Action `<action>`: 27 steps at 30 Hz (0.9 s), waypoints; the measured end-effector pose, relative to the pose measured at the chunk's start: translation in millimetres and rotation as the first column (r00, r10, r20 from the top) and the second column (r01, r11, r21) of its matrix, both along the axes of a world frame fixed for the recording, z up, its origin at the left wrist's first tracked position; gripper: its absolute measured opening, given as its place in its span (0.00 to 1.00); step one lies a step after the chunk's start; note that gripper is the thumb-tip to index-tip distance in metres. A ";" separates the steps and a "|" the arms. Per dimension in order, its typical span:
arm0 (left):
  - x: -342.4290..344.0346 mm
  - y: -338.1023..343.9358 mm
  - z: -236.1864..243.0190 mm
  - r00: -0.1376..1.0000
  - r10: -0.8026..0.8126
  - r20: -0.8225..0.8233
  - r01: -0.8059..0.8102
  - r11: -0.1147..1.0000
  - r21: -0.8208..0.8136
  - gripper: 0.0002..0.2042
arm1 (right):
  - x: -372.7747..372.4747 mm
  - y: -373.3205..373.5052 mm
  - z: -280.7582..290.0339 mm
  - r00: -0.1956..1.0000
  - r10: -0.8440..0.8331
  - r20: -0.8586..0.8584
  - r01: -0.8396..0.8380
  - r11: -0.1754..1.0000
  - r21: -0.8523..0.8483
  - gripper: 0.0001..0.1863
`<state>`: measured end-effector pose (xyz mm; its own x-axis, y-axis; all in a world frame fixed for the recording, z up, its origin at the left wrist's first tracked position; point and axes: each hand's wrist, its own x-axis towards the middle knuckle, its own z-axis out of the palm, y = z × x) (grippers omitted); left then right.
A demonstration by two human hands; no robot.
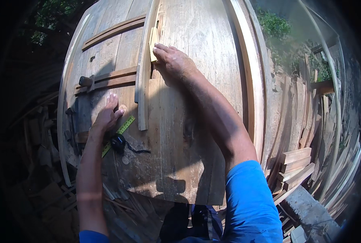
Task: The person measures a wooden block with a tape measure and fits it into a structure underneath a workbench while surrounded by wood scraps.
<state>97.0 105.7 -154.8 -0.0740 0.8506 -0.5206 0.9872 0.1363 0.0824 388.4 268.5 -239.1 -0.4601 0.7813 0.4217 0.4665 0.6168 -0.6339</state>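
My right hand (175,61) is closed at the fingertips on a small yellow wooden piece (153,35). That piece stands against the right side of a long wooden strip (143,77), which runs away from me along the wooden tabletop (196,133). Beside the near end of the strip, my left hand (106,113) rests on the boards, fingers stretched out and holding nothing. Just below that hand lies a black tape measure (118,142) with a dark cord. A yellow-green measuring blade (126,124) shows on both sides of its case.
Paired wooden crosspieces (115,31) meet the strip from the left. A mallet-like tool (86,82) lies over the nearer pair. A long pale beam (249,65) follows the table's right side. Stacked offcuts (295,164) and a concrete block (310,212) are at the lower right.
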 end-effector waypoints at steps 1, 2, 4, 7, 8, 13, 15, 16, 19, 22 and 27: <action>-1.6 -0.5 -0.3 1.000 -0.002 0.001 0.002 1.000 0.001 0.38 | -0.7 0.3 0.3 1.000 -0.005 -0.005 0.005 1.000 0.000 0.25; -2.6 -0.8 -0.4 1.000 -0.003 0.001 0.003 1.000 0.002 0.38 | -1.2 0.1 0.5 1.000 -0.008 -0.005 0.008 1.000 0.005 0.25; -3.7 -2.0 -1.0 1.000 -0.003 0.002 0.003 1.000 0.000 0.38 | -0.6 0.6 1.7 1.000 -0.014 -0.012 0.014 1.000 0.007 0.25; -5.8 -1.9 -1.7 1.000 -0.004 0.014 0.004 1.000 0.005 0.38 | 0.1 4.3 0.1 1.000 0.022 -0.019 -0.022 1.000 -0.016 0.25; -6.6 -2.0 -2.0 1.000 -0.007 0.024 0.006 1.000 0.012 0.38 | -1.1 5.7 -0.8 1.000 -0.002 0.000 0.002 1.000 -0.018 0.24; -6.8 0.1 -3.2 1.000 -0.013 0.011 0.013 1.000 -0.001 0.38 | -2.6 12.6 -3.7 0.998 0.007 0.063 -0.005 1.000 -0.021 0.23; -7.4 0.0 -2.3 1.000 -0.014 -0.003 0.014 1.000 -0.006 0.38 | -3.9 11.5 -4.8 0.998 -0.018 0.055 0.018 1.000 0.009 0.23; -6.2 0.2 -1.6 1.000 -0.011 0.007 0.011 1.000 -0.003 0.38 | -3.6 11.4 -5.5 0.998 -0.019 0.053 0.019 1.000 0.007 0.23; -1.2 1.9 1.9 1.000 0.002 0.022 -0.002 1.000 -0.012 0.38 | -2.7 14.4 -4.5 1.000 -0.013 0.028 0.013 1.000 0.004 0.22; -1.0 1.6 2.2 1.000 0.012 0.022 -0.011 1.000 -0.028 0.38 | -2.4 13.3 -2.4 0.999 0.006 0.050 -0.005 1.000 -0.014 0.22; 3.3 2.8 4.7 1.000 0.025 -0.003 -0.025 0.999 -0.043 0.38 | -0.4 13.7 -0.8 0.998 -0.001 0.058 0.001 1.000 -0.009 0.22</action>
